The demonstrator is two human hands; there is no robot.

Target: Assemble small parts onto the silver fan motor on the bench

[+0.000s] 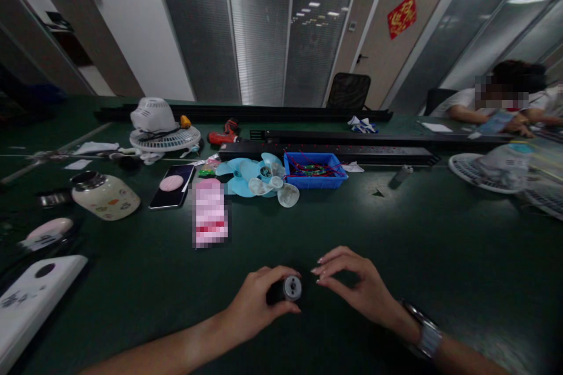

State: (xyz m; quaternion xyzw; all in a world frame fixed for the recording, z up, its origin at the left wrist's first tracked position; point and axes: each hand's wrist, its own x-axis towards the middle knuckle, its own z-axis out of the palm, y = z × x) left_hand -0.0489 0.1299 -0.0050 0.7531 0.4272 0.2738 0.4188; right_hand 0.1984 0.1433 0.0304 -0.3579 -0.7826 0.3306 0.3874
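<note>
My left hand (pixel 257 296) is closed round a small cylindrical motor (pixel 292 287), gripped between thumb and fingers. Its round grey metal end, with dark holes and a dark centre, faces me; the rest of the body is mostly hidden. Just to the right, apart from the motor, is my right hand (pixel 352 284), its thumb and fingertips drawn together in a pinch. Whatever may be between those tips is too small to make out. A watch (pixel 422 328) sits on the right wrist.
Beyond my hands lie a blue bin (pixel 315 171) of wires, blue fan blades (pixel 246 176), a phone (pixel 172 186) and a cream bottle (pixel 105 194). Fan heads (pixel 153 117) and a red drill (pixel 224 133) are farther back. Another metal cylinder (pixel 401 176) stands right. A person (pixel 497 99) sits far right.
</note>
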